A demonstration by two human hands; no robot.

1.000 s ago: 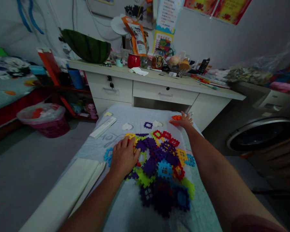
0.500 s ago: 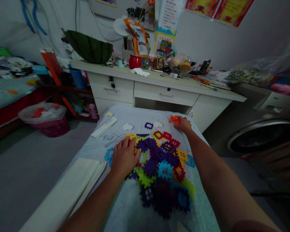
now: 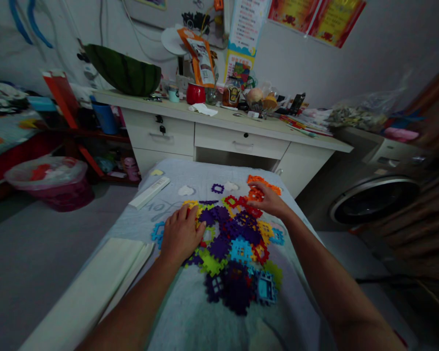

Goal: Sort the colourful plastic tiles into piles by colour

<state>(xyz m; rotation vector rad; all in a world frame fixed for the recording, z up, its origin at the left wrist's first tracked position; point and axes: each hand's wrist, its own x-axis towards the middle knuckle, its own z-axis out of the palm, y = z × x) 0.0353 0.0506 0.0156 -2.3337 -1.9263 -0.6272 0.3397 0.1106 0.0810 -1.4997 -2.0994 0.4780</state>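
My left hand [image 3: 180,234] lies with fingers stretched over the left side of a heap of plastic notched building tiles. Under and beside its fingers are yellow tiles [image 3: 190,204] and a blue tile [image 3: 157,232]. The heap also has purple tiles [image 3: 219,246], a light blue tile [image 3: 240,249] and green tiles [image 3: 212,262]. My right hand [image 3: 269,200] hovers at the far right of the heap, thumb and fingers apart. An orange tile [image 3: 255,194] shows by its fingertips; contact is unclear. Red tiles [image 3: 254,210] lie just below it, and an orange row of tiles [image 3: 270,185] lies behind.
The cloth-covered table [image 3: 183,312] carries a white narrow box [image 3: 149,193] and a single purple tile [image 3: 217,188]. A folded white panel [image 3: 91,287] lies along the left edge. Behind stands a cluttered desk [image 3: 219,119]; a washing machine [image 3: 373,185] is at right, a pink bin [image 3: 54,190] at left.
My right hand has drawn back slightly from the orange tiles toward the heap, and its fingers have spread. More orange tiles show. My left hand stays on the heap; the view has shifted right.
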